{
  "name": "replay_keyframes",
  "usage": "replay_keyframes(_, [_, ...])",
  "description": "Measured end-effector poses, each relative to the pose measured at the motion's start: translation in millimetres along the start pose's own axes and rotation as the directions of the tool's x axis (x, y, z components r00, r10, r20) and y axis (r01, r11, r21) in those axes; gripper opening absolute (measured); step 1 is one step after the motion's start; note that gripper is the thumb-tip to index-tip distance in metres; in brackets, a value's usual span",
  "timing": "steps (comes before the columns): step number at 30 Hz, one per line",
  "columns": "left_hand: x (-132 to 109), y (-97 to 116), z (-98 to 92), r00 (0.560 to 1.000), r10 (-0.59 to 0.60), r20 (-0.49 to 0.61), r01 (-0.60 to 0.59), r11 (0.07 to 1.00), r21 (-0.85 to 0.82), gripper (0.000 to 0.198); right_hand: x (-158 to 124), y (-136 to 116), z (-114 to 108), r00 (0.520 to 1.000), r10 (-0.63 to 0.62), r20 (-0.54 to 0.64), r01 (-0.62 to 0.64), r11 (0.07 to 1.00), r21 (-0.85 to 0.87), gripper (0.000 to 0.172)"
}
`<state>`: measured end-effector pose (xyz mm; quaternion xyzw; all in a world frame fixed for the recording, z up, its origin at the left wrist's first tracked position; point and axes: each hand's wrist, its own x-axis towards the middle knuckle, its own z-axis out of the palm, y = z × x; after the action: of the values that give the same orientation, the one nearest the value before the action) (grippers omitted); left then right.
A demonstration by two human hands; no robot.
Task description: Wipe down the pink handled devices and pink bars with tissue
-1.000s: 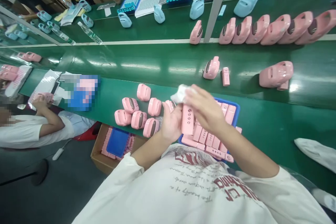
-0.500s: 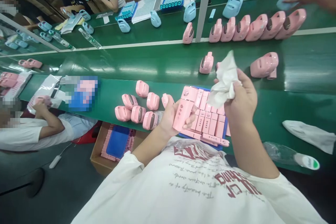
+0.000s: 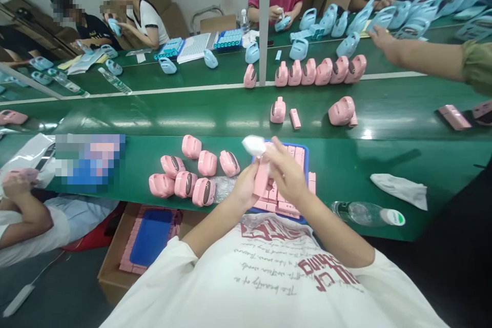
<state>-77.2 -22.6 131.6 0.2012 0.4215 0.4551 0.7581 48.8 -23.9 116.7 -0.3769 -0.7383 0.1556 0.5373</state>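
My left hand is closed around a pink plastic casing, a long block held upright in front of my chest. Over its top comes my right hand, closed on a crumpled white tissue that meets the upper end of the casing. The right fingers partly cover the piece. Behind and below both hands lies a blue tray filled with similar pink pieces. To the left of my left hand several rounded pink housings stand in a group, beside a clear plastic bottle.
A row of pink housings lines the far ledge, with blue housings behind. A co-worker's hand reaches in from the right. At right lie a white cloth and an empty bottle. A cardboard box stands lower left.
My right hand has moved left and down, bringing the tissue from apart onto the top of the pink casing. The left hand still holds the casing. My view has shifted.
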Motion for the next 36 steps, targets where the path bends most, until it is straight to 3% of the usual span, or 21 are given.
replay_keyframes(2, [2, 3, 1.8, 0.999, -0.004, -0.034, 0.002, 0.999, -0.04, 0.031, -4, 1, 6, 0.964, -0.241, 0.112, 0.244, 0.97, -0.019, 0.035])
replay_keyframes(4, [3, 6, 3.2, 0.999, -0.044, -0.012, 0.044, 0.999, -0.009, 0.038, -5, 7, 8, 0.935, -0.335, 0.12, 0.343, 0.938, -0.056, 0.036])
replay_keyframes(7, [2, 6, 5.8, 0.99, -0.129, 0.049, 0.119, 0.979, 0.167, 0.054, -1, 20, 3, 0.974, -0.196, -0.116, 0.177, 0.971, -0.162, 0.039])
replay_keyframes(9, [1, 4, 8.3, 0.986, -0.158, 0.054, 0.14, 0.959, 0.247, 0.065, 0, 25, 0, 0.967, -0.078, -0.241, 0.041, 0.987, -0.157, 0.041])
replay_keyframes(14, [3, 4, 13.7, 0.982, -0.183, 0.049, 0.17, 0.966, 0.194, 0.064, -18, 23, -2, 0.965, -0.001, -0.263, -0.024, 0.996, -0.09, 0.04])
replay_keyframes(16, [4, 7, 15.2, 0.97, -0.239, 0.049, 0.233, 0.966, 0.108, 0.06, -27, 22, -4, 0.916, 0.078, -0.394, -0.12, 0.99, -0.081, 0.032])
replay_keyframes(19, [5, 11, 17.4, 0.962, -0.259, 0.087, 0.259, 0.966, 0.021, 0.056, -32, 24, -11, 0.738, 0.376, -0.561, -0.401, 0.912, 0.084, 0.026])
replay_keyframes(21, [7, 11, 17.9, 0.968, -0.232, 0.095, 0.232, 0.973, 0.011, 0.054, -32, 25, -17, 0.632, 0.601, -0.489, -0.554, 0.792, 0.257, 0.027])
replay_keyframes(22, [8, 9, 17.6, 0.973, -0.216, 0.077, 0.216, 0.976, 0.009, 0.054, -32, 24, -21, 0.611, 0.683, -0.399, -0.61, 0.728, 0.313, 0.027])
replay_keyframes(25, [16, -2, 15.0, 0.99, -0.12, -0.073, 0.12, 0.993, -0.01, 0.054, -32, 15, -27, 0.66, 0.751, -0.019, -0.72, 0.639, 0.271, 0.033])
replay_keyframes(28, [25, -20, 12.6, 0.966, 0.057, -0.253, -0.065, 0.998, -0.025, 0.052, -37, 5, -20, 0.686, 0.677, 0.265, -0.705, 0.709, 0.017, 0.038])
replay_keyframes(31, [32, -39, 8.4, 0.957, 0.077, -0.279, -0.094, 0.994, -0.048, 0.047, -46, 6, -5, 0.673, 0.679, 0.293, -0.641, 0.734, -0.226, 0.039])
replay_keyframes(33, [35, -49, -0.8, 0.976, 0.04, -0.215, -0.054, 0.997, -0.058, 0.044, -53, 18, 1, 0.659, 0.686, 0.309, -0.64, 0.727, -0.251, 0.039])
replay_keyframes(35, [38, -57, -19.2, 0.983, 0.052, -0.174, -0.051, 0.999, 0.016, 0.034, -59, 38, -1, 0.613, 0.723, 0.318, -0.686, 0.687, -0.24, 0.038])
replay_keyframes(36, [39, -60, -32.0, 0.974, 0.087, -0.208, -0.064, 0.991, 0.115, 0.028, -62, 50, -5, 0.571, 0.768, 0.291, -0.715, 0.639, -0.283, 0.04])
